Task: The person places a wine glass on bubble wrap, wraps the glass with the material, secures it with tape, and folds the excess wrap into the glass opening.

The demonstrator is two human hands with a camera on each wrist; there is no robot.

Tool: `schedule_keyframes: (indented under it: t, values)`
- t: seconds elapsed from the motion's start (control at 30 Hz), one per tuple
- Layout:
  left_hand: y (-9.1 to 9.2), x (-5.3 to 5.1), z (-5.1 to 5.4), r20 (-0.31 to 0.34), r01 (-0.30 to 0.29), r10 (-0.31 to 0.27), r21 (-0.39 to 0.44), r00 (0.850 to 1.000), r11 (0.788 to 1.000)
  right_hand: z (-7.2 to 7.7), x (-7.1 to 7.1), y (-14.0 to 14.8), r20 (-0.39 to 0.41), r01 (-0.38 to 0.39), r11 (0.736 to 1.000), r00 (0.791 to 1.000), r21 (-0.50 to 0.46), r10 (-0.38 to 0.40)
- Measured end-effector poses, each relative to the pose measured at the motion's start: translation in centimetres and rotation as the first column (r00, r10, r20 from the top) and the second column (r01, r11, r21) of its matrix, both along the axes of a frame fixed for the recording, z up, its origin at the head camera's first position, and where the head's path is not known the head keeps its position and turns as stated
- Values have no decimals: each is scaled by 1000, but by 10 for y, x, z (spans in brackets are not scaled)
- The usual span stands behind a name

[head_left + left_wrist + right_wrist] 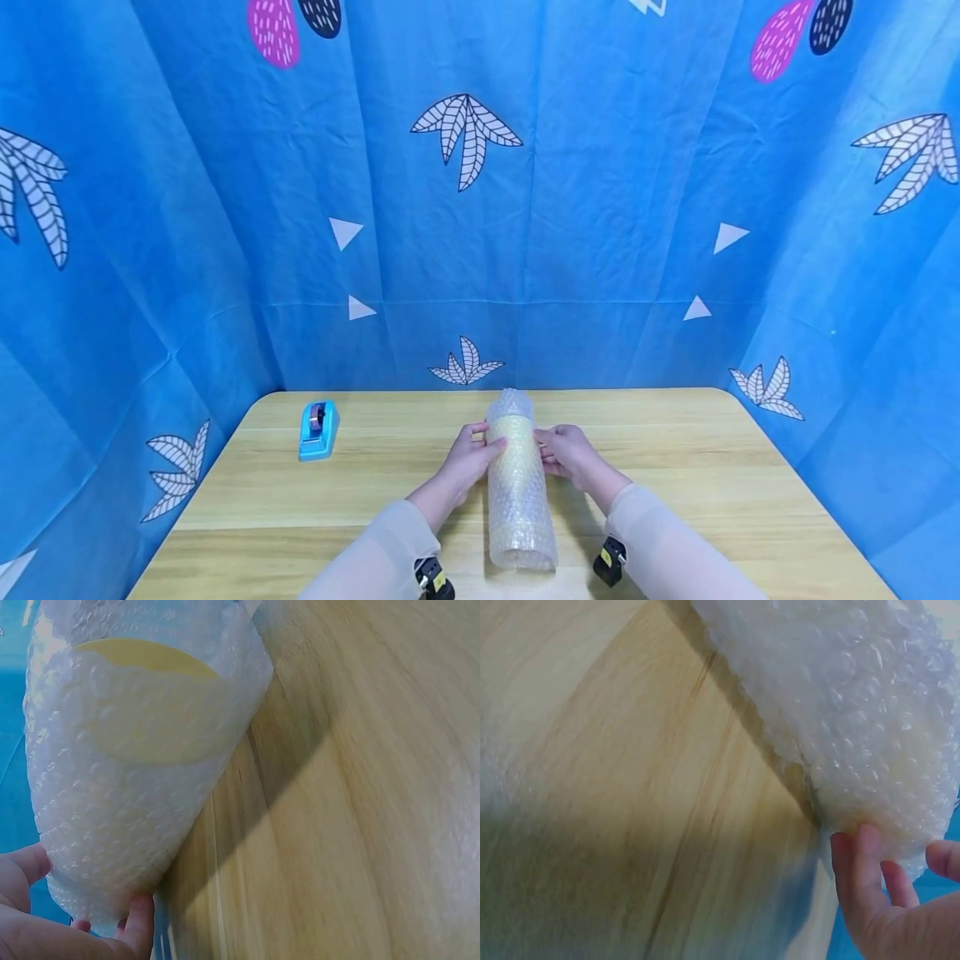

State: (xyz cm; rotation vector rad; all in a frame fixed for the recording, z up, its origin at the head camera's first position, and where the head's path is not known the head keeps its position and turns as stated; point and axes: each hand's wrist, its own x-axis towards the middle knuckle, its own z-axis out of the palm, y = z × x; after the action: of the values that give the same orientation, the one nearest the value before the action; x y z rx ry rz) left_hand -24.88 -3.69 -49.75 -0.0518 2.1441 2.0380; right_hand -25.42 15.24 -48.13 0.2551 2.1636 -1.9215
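A long roll of clear bubble wrap [519, 492] lies on the wooden table, running away from me. Through its layers shows something pale yellow, whose curved yellow edge [150, 658] is plainest in the left wrist view; what kind of thing it is stays hidden. My left hand [463, 460] grips the roll's left side near the far end, thumb toward the top. From the opposite side my right hand [576, 457] holds it at about the same height, fingers [853, 874] against the lower flank and thumb higher up.
A blue tape dispenser [318, 432] with a small roll of tape stands at the table's far left. Blue patterned curtain [465, 250] hangs behind the table [675, 467] and along both its sides.
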Motion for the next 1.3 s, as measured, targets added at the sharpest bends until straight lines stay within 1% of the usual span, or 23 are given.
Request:
schedule_keyframes:
  t: [0.1,0.33,0.43,0.53,0.63,0.77,0.9,1.0,1.13,1.2,1.23,1.3]
  values:
    - [1,-1,0,8,-4,3,2,1000,1000,2,1,-1,-9,-6,1000,1000,7,6]
    - [1,0,-1,-16,4,-4,9,1000,1000,5,3,-3,-18,-22,999,1000,36,22]
    - [1,0,-1,-12,-2,3,9,1000,1000,6,4,-4,-14,-13,999,1000,51,14]
    - [2,0,-2,-9,-19,19,-14,1000,1000,6,4,-4,-11,-2,998,1000,62,2]
    - [2,0,-3,-1,-38,38,-31,999,999,6,4,-3,-12,0,998,1000,56,1]
    - [0,0,-4,0,-56,56,-44,998,997,4,4,-2,-14,-17,1000,1000,25,18]
    - [-2,-1,-5,-2,-54,54,-55,999,997,3,3,-1,-12,-34,999,999,-3,34]
    - [-4,-1,-4,11,-36,37,-24,999,999,4,4,-2,-20,-29,1000,999,-6,29]
    - [-6,-1,-2,26,-1,-1,59,1000,998,5,6,0,-18,-45,999,999,-13,45]
    - [-6,-1,-3,37,8,-11,97,999,995,5,6,1,-11,-53,998,999,-22,52]
    - [-7,-2,-2,42,10,-15,111,999,994,4,5,2,-11,-66,997,998,-33,66]
    - [-7,-3,-3,55,9,-16,128,998,992,4,5,3,-8,-67,997,998,-42,67]
